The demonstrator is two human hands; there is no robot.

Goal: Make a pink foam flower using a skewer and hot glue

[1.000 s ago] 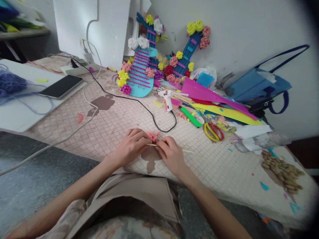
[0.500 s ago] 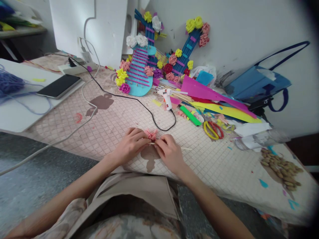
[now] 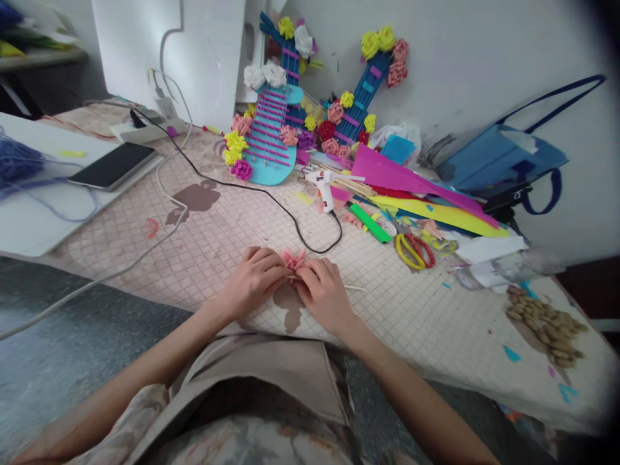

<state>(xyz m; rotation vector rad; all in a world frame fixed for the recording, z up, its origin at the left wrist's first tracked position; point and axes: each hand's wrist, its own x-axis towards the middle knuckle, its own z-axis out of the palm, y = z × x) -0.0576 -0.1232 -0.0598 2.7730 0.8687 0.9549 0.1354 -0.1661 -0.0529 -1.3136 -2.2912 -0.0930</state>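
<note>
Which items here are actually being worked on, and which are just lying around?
In hand: small pink foam flower, thin wooden stick, pinched between left hand and right hand.
Lying about: white glue gun, yellow-and-red scissors, green marker, black phone, blue tote bag.

Soft, even daylight, faint shadows; edges warped w/ dark corner vignette (right side), slight blur throughout.

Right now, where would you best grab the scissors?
The scissors lie flat, yellow and red loops toward the person, blades pointing away. Probably best to take the loops, coming from the near side over the bare table.
</note>
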